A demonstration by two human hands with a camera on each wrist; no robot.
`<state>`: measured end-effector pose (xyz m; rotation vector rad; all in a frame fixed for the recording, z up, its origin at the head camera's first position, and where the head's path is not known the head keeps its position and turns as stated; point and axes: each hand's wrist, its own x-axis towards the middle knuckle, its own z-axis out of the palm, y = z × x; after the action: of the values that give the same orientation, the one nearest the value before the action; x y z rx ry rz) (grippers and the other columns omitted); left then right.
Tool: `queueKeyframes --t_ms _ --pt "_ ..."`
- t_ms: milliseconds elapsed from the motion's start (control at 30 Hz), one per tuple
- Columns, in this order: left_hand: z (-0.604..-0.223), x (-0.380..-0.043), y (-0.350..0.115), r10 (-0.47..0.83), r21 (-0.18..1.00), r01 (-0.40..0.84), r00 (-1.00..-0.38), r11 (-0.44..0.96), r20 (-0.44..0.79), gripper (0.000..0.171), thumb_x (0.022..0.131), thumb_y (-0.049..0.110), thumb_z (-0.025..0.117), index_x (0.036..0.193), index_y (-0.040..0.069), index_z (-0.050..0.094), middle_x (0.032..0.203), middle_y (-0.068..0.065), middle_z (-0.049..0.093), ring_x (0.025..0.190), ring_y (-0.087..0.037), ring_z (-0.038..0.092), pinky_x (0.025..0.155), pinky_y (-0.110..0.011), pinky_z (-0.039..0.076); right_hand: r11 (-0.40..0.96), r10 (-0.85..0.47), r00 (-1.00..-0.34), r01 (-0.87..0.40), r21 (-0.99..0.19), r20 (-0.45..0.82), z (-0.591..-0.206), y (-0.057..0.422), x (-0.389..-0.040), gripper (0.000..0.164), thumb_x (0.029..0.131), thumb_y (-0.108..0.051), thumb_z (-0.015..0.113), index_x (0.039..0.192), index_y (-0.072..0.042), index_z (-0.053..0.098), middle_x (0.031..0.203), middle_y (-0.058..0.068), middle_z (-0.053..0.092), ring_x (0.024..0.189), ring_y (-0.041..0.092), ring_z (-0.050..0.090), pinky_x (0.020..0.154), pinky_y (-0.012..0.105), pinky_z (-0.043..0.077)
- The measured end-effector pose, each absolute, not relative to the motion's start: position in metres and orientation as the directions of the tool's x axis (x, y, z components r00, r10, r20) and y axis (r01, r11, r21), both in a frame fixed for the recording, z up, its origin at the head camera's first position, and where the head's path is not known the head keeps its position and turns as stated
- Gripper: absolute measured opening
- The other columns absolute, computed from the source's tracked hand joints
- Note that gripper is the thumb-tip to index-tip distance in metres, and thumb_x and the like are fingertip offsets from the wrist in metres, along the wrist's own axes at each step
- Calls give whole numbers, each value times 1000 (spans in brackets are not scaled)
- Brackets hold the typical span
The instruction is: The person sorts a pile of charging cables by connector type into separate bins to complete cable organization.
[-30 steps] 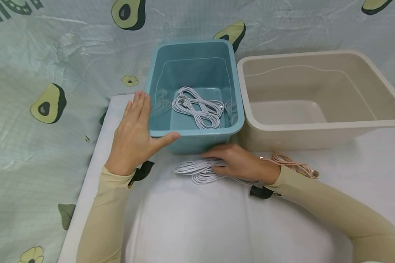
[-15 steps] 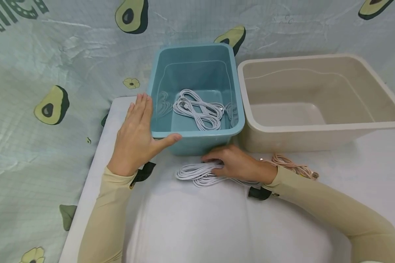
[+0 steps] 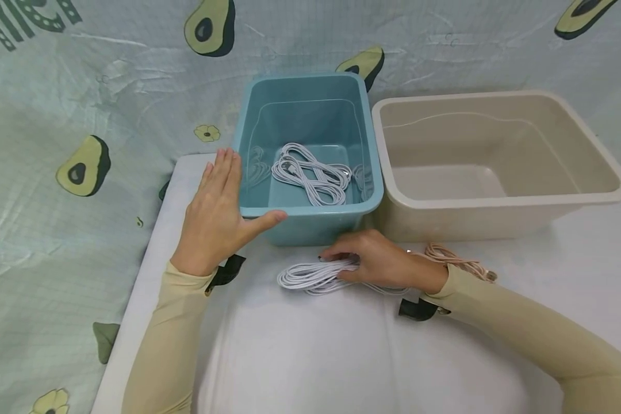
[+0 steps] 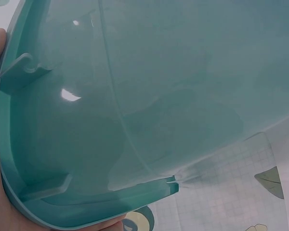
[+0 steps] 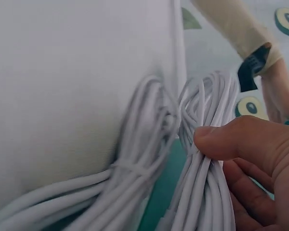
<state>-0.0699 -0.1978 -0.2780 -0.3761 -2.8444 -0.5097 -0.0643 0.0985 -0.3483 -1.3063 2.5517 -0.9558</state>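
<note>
My left hand (image 3: 212, 213) rests with straight fingers along the front left corner of the blue plastic bin (image 3: 310, 211), its thumb lying over the front rim. In the left wrist view the bin's outer wall (image 4: 183, 72) fills most of the frame. Just in front of the bin, my right hand (image 3: 380, 261) pinches a coiled white cable (image 5: 209, 106) between thumb and fingers. Beside it in the right wrist view is a second white cable bundle (image 5: 139, 149), tied around its middle. Inside the blue bin lie coiled white cables (image 3: 315, 178); I cannot tell how many.
A wider beige bin (image 3: 497, 202) stands right of the blue one. A pinkish cable (image 3: 457, 261) lies before it, partly behind my right wrist. White cloth (image 3: 310, 356) covers the table, and an avocado-patterned sheet (image 3: 145, 75) hangs at the back and left.
The right hand keeps to the white cables, having shifted slightly right, and its grip now looks a little raised. The left hand stays at the bin. The head view has tilted slightly.
</note>
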Motion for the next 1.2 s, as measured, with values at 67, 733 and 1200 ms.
queueKeyframes --t_ms 67,733,1200 --pt "-278 -70 -198 207 308 286 -941 907 267 121 83 72 71 164 -2 19 173 -20 16 164 -34 15 137 -44 10 424 -775 -609 -699 -576 169 -349 99 -62 39 81 -9 86 119 -11 78 115 1 79 106 16 73 91 33 62" --pt "-276 -68 -197 208 321 295 -938 900 279 119 83 67 75 163 -2 19 173 -20 17 164 -34 16 137 -43 10 477 -756 -651 -615 -628 63 -355 99 -60 43 81 -12 87 122 -14 77 119 1 77 109 14 73 94 33 61" --pt "-277 -70 -196 206 318 285 -944 904 258 119 84 67 74 163 -2 19 173 -21 17 164 -34 15 137 -44 10 490 -734 -677 -477 -729 -51 -349 95 -64 40 77 -6 86 116 -11 79 107 -1 80 93 4 72 84 18 60"
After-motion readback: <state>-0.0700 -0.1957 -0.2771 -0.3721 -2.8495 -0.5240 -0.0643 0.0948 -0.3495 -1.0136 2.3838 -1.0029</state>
